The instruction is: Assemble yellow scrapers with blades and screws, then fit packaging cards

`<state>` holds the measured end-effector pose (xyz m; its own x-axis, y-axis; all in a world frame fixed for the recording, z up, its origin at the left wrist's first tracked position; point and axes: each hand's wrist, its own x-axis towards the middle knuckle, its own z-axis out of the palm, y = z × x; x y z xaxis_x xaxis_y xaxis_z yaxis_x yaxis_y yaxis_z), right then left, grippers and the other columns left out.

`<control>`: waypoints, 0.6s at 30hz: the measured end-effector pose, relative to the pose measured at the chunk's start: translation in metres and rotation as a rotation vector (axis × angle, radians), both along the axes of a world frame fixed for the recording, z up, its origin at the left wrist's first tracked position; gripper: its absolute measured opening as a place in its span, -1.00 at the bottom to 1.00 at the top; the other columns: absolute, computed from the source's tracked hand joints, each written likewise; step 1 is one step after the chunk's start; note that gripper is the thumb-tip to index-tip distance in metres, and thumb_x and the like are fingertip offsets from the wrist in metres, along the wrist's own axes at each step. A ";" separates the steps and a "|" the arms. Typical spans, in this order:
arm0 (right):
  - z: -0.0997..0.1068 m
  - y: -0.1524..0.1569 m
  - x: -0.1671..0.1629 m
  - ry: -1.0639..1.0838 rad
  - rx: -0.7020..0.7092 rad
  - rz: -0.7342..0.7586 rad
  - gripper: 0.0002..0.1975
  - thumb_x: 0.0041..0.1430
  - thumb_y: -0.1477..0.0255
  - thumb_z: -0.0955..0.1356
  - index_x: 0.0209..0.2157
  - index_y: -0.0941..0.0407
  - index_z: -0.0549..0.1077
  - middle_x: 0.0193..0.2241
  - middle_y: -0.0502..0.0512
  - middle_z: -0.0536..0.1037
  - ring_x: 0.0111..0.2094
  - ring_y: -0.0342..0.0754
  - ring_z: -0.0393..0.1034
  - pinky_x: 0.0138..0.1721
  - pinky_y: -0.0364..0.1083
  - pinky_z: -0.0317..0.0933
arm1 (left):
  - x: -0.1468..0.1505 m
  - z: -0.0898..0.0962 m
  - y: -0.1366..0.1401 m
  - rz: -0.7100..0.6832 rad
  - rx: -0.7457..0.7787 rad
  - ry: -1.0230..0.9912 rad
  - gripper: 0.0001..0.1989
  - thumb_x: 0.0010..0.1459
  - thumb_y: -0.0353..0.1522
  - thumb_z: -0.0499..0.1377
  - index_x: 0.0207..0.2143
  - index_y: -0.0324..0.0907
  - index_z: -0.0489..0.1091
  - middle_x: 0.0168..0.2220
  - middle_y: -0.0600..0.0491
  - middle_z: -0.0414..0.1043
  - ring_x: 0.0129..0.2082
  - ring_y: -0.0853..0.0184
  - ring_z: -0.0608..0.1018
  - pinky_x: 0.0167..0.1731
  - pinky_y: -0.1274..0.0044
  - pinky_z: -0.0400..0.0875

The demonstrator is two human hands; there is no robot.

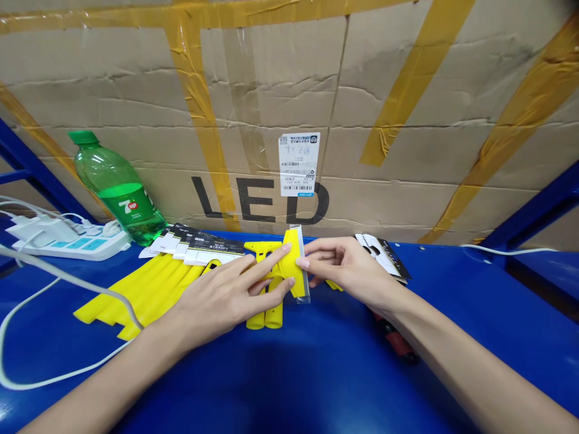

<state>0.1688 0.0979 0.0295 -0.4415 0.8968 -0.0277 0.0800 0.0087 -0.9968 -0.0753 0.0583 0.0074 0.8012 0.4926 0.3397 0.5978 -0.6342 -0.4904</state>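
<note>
A yellow scraper head (292,259) stands near the table's back edge, with a grey strip in clear film (304,283) along its right side. My left hand (226,292) reaches over from the left, its index finger and thumb holding the scraper head. At the right side, my right hand (346,265) has its thumb and fingers closed on the strip's edge. Two more yellow scrapers (265,318) lie under and beside my left fingers. Left of them is a row of yellow scrapers (136,295) with black-and-white cards (212,244), partly covered by my left hand.
A green 7up bottle (122,193) leans by the big cardboard box (407,199) behind. A white power strip (85,244) with cables stands at left. Black-and-white packaging (389,259) and a red-and-black tool (398,343) lie by my right arm on the blue table (294,386).
</note>
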 end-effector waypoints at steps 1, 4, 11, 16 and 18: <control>0.001 0.000 -0.001 -0.011 0.008 0.005 -0.68 -0.13 0.27 0.60 -0.38 0.14 0.56 -0.49 0.01 0.58 -0.48 -0.13 0.42 -0.38 -0.11 0.35 | 0.001 0.001 0.000 -0.011 -0.003 0.004 -0.49 0.33 -0.56 -0.01 0.23 0.08 0.22 0.38 -0.11 0.12 -0.17 0.28 0.44 -0.29 0.48 0.38; 0.000 0.000 -0.002 -0.015 0.040 0.011 -0.73 -0.10 0.27 0.58 -0.46 0.12 0.55 -0.50 0.01 0.56 -0.50 -0.13 0.39 -0.42 -0.12 0.30 | 0.003 0.005 0.000 -0.048 -0.004 0.013 -0.52 0.33 -0.57 -0.03 0.20 0.03 0.25 0.35 -0.17 0.17 -0.21 0.28 0.46 -0.33 0.46 0.41; -0.010 -0.003 -0.003 -0.059 0.121 -0.002 -0.74 -0.01 0.25 0.54 -0.45 0.12 0.50 -0.52 0.02 0.52 -0.47 -0.11 0.38 -0.40 -0.11 0.26 | 0.003 0.004 0.002 -0.033 -0.034 0.025 -0.54 0.33 -0.54 0.00 0.20 0.03 0.24 0.37 -0.20 0.15 -0.18 0.24 0.49 -0.35 0.44 0.45; 0.004 0.002 0.000 -0.176 0.169 0.046 -0.74 0.09 0.19 0.49 -0.44 0.10 0.53 -0.51 0.07 0.55 -0.47 -0.06 0.40 -0.40 -0.07 0.26 | 0.004 0.003 0.000 0.006 -0.050 0.042 -0.52 0.33 -0.54 -0.02 0.20 0.07 0.25 0.36 -0.16 0.15 -0.14 0.23 0.50 -0.35 0.46 0.44; 0.016 -0.002 0.010 -0.347 0.243 0.039 -0.74 0.10 0.19 0.48 -0.49 0.08 0.54 -0.52 0.12 0.57 -0.49 -0.02 0.40 -0.45 -0.05 0.23 | 0.005 0.005 -0.002 0.003 -0.045 0.055 -0.54 0.35 -0.52 -0.03 0.20 0.07 0.25 0.34 -0.16 0.19 -0.15 0.24 0.50 -0.36 0.48 0.44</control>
<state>0.1785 0.0958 0.0451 -0.4773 0.8783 0.0292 0.4051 0.2494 -0.8796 -0.0701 0.0567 0.0125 0.8163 0.5088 0.2733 0.5730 -0.6542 -0.4936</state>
